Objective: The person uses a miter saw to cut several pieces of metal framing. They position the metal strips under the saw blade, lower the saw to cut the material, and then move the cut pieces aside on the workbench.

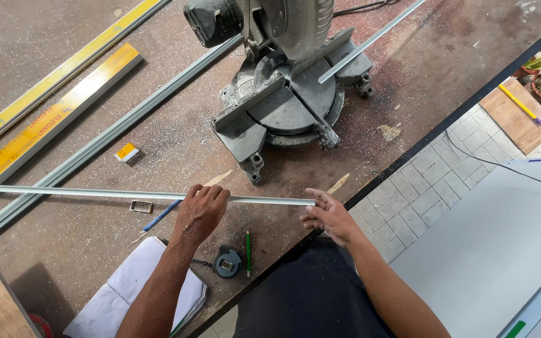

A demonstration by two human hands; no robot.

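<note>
A long thin silver metal strip [82, 193] runs level across the brown workbench [408, 69], held just above it. My left hand [200, 209] is closed over the strip near its right part. My right hand [328, 216] has its fingers spread, with the fingertips touching the strip's right end. Behind the strip stands a grey mitre saw [283, 94], with a second thin metal strip [370, 40] lying across its table.
A tape measure [227, 263], a green pencil [248, 253], a blue pen [161, 216] and white paper [126, 294] lie near my left arm. Long yellow levels [51, 119] and an aluminium channel [108, 141] lie at the left. Paving lies beyond the bench edge.
</note>
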